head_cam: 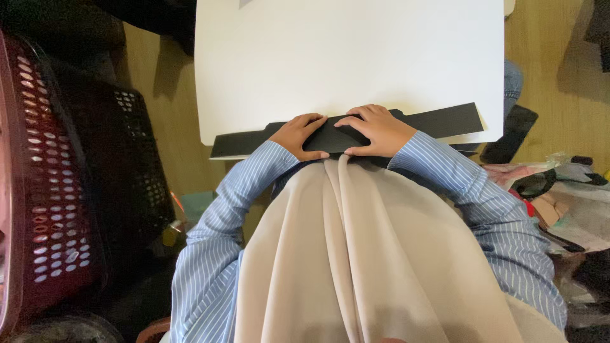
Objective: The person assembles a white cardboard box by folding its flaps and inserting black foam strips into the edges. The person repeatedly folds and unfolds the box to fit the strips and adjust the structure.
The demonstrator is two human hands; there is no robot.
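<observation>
I see the left hand (300, 134) and right hand (376, 130) lying flat, fingers spread, gripping nothing, on the black card strip (419, 122) at the white table's (356, 57) near edge. It seems light, thin and bendable; better to pinch its long edges.

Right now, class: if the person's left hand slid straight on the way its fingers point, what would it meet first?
The left hand lies on the black card strip, fingers pointing toward the right hand. Going straight on, it would probably meet that hand's fingertips first; the two are close, though the gap is hard to judge.
</observation>
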